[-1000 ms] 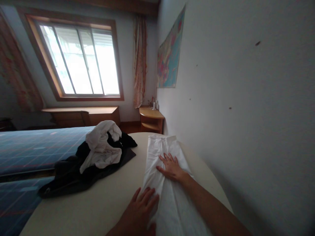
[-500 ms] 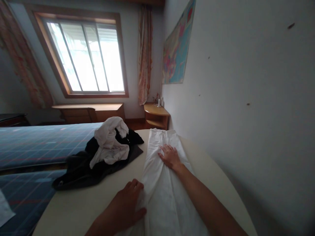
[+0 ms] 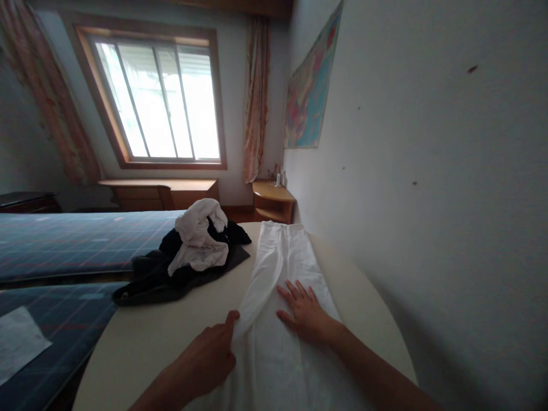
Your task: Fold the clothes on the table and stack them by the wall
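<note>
A long pair of white trousers (image 3: 268, 279) lies lengthwise on the round cream table (image 3: 141, 342), its waistband at the far edge and its lower part running toward me. My right hand (image 3: 306, 311) lies flat on the cloth, palm down, fingers spread. At the left edge of the trousers is my left hand (image 3: 212, 348), its index finger stretched forward and touching the edge, its thumb apart from it. The remaining fingers of that hand are partly hidden. Soft folds run along the left side of the cloth.
A heap of black clothes (image 3: 171, 291) with a light-coloured garment (image 3: 199, 240) on top lies at the table's left edge. Beyond it are blue plaid mattresses (image 3: 85, 242), one bearing a white sheet (image 3: 21, 339). A white wall (image 3: 406, 142) rises close on the right.
My right hand has slid down the trousers toward me, its fingers spreading wider. My left hand has shifted slightly left, its index finger now extended. The view has turned slightly left.
</note>
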A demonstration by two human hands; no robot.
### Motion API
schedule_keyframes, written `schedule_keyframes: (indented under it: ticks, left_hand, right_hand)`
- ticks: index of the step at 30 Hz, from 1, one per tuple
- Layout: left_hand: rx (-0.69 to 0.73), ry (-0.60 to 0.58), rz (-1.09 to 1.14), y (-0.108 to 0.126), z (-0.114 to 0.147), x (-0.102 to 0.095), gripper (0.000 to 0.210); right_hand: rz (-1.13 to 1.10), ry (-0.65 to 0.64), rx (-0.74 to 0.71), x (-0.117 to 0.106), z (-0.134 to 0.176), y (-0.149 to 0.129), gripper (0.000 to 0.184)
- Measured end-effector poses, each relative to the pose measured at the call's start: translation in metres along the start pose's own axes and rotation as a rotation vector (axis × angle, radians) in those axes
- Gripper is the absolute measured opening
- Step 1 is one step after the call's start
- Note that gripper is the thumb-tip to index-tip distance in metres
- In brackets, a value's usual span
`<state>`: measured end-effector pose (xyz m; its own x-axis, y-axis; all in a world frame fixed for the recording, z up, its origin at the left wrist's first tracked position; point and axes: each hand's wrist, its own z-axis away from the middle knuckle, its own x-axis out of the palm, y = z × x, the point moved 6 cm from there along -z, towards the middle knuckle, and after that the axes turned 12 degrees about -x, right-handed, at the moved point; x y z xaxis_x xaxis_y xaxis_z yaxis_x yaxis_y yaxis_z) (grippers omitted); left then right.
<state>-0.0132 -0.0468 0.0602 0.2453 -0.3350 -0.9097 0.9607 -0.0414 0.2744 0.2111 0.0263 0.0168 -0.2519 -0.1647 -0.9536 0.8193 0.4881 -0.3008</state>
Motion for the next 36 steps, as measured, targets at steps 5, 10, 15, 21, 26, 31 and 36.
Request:
schedule_keyframes:
  ticks: [5,10,15,21,26,31,36]
  left_hand:
    - [-0.122,0.119,-0.039,-0.008,0.015,-0.015,0.058]
    - [-0.127,0.116,-0.153,0.006,0.029,-0.023,0.047]
    - [-0.129,0.121,-0.192,0.028,0.038,-0.018,0.038]
    - [-0.119,0.147,-0.204,0.042,0.043,-0.006,0.033]
    - [-0.036,0.042,-0.184,0.051,0.047,0.007,0.053]
    - [0.193,-0.193,-0.161,0.068,0.047,0.042,0.056]
    - [0.431,-0.280,0.033,0.074,0.042,0.051,0.036]
  right_hand:
    - [-0.006,0.006,-0.035,0.006,0.014,-0.008,0.073]
    - [-0.013,0.048,-0.063,0.005,0.016,-0.008,0.075]
    - [-0.076,0.065,-0.068,0.000,0.018,-0.009,0.076]
    - [-0.120,0.193,-0.071,-0.007,0.016,-0.005,0.065]
    - [-0.139,0.259,-0.096,-0.006,0.014,0.001,0.061]
    - [-0.160,0.300,-0.155,-0.005,0.013,0.002,0.056]
    - [-0.174,0.344,-0.244,-0.008,0.012,-0.005,0.034]
